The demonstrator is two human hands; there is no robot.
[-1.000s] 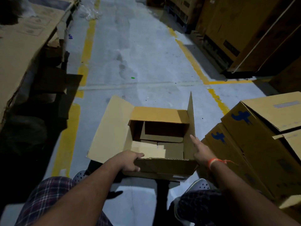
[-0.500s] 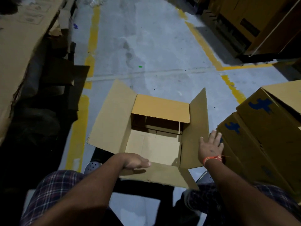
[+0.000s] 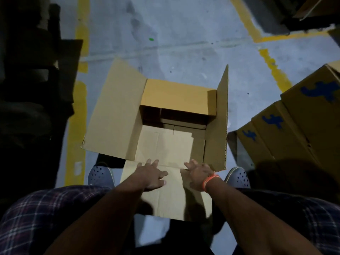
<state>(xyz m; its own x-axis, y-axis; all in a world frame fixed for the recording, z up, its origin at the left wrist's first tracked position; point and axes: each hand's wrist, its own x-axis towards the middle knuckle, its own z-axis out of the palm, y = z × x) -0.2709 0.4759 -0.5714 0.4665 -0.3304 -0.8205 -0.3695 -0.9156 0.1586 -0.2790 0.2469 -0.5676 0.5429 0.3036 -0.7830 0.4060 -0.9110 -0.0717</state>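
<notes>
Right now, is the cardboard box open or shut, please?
Open: the cardboard box has its flaps spread apart, and its inside floor shows.

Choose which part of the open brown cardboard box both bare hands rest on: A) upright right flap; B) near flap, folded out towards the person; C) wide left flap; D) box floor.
B: the left hand and the right hand both lie on the near flap of the brown cardboard box.
</notes>
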